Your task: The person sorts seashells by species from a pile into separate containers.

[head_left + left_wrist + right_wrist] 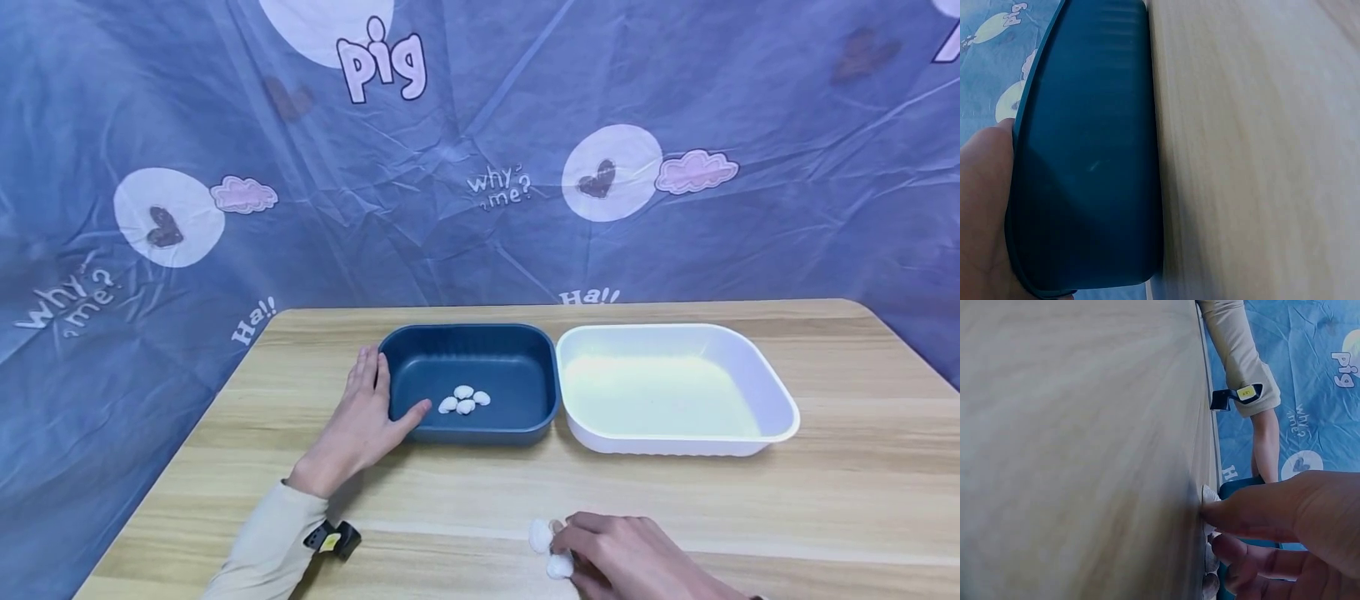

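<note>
Several small white seashells point(465, 407) lie in a cluster inside a dark blue tray point(480, 435). My left hand point(371, 425) holds that tray at its left end, fingers along the side rim and thumb over the near rim. In the left wrist view the tray's outer wall point(1091, 144) fills much of the picture. Low in the head view, my right hand point(622, 554) reaches down to more white seashells point(539, 536) on the table. Its thumb and index finger close on one seashell point(1210, 499) there; the fingers partly hide the group.
A white tray point(678, 438) stands against the blue tray's right side. Both are on a light wood-grain table point(450, 492). Behind it hangs a blue printed cloth point(450, 242). A black strap device point(333, 540) sits on the left wrist.
</note>
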Demonstrator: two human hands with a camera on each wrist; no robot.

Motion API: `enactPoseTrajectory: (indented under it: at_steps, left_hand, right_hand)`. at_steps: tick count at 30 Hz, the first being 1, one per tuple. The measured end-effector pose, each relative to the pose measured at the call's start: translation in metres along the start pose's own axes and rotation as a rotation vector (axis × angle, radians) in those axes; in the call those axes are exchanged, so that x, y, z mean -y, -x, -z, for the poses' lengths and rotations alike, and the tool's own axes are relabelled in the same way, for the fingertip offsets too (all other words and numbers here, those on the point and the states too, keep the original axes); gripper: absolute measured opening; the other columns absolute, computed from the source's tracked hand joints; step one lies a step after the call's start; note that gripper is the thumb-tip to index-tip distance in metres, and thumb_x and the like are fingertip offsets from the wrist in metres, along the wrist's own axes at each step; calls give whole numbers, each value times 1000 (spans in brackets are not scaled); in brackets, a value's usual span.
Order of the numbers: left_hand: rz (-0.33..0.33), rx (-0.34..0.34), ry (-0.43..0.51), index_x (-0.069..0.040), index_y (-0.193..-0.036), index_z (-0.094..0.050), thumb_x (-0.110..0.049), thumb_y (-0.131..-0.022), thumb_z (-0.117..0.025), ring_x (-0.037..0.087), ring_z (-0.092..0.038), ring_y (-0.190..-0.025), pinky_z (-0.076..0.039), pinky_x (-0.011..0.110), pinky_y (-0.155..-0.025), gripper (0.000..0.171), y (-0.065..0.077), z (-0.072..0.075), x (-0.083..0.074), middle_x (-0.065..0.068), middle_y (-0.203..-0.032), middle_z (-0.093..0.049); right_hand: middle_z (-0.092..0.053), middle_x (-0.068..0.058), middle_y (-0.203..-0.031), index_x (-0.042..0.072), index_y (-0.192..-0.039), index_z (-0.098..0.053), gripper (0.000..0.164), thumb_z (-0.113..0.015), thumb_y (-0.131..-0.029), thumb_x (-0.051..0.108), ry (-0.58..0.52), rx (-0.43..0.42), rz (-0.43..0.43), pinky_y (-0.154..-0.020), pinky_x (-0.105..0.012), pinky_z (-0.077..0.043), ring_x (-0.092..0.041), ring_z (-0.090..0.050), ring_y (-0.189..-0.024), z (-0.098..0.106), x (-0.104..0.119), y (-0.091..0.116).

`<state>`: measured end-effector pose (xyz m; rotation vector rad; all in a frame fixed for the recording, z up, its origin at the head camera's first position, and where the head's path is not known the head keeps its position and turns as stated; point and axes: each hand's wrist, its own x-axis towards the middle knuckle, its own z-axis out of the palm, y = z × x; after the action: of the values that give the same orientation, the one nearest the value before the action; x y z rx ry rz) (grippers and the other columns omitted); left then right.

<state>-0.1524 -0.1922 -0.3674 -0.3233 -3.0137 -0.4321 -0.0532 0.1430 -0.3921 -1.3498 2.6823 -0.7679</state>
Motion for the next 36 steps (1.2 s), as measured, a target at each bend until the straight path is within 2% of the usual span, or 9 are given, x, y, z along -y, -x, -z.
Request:
enactPoseTrajectory:
  at_steps: [4,6,13,21,30,36]
  left_hand:
    - [3,4,5,13,-148,-12,-65,-91,-46,40,1,-146,-9,52,-117,103,0,0,0,28,-157,-2]
    - [3,6,7,13,-148,-12,-64,-91,-47,40,1,-146,-8,52,-117,102,0,0,0,28,-158,-1]
    - [4,7,3,13,-148,-12,-68,-91,-43,41,1,-146,-9,52,-117,104,1,-1,1,28,-157,-1]
    - [5,4,10,13,-148,-12,-70,-90,-41,41,1,-146,-9,52,-117,105,0,0,1,28,-157,-1]
    - [-2,2,2,12,-149,-12,-71,-90,-39,39,1,-146,-9,51,-117,106,-2,-1,1,28,-158,-1]
    - [8,5,9,12,-149,-12,-68,-91,-42,39,3,-146,-8,51,-117,104,-1,-2,1,27,-158,0]
  right_hand:
    - [-61,13,-88,16,-95,-70,27,-74,-73,1,40,-75,83,-54,-7,-37,9,-44,-69,-2,0,1]
    - [-57,15,-86,16,-95,-70,28,-74,-72,1,31,-83,93,-53,-5,-34,9,-43,-68,-3,0,2]
    - [-50,20,-81,14,-97,-70,20,-75,-79,8,-66,3,-9,-51,-10,-36,10,-42,-64,-2,0,1]
    - [-41,23,-68,22,-84,-63,18,-73,-79,8,-160,53,-118,-47,-13,-37,10,-41,-56,2,4,-1]
    - [-41,23,-66,22,-85,-62,17,-74,-80,10,-173,73,-143,-47,-14,-37,9,-41,-55,2,5,-2]
    - [-44,23,-67,23,-89,-64,14,-73,-83,15,-218,106,-200,-48,-15,-39,8,-44,-56,7,8,-3]
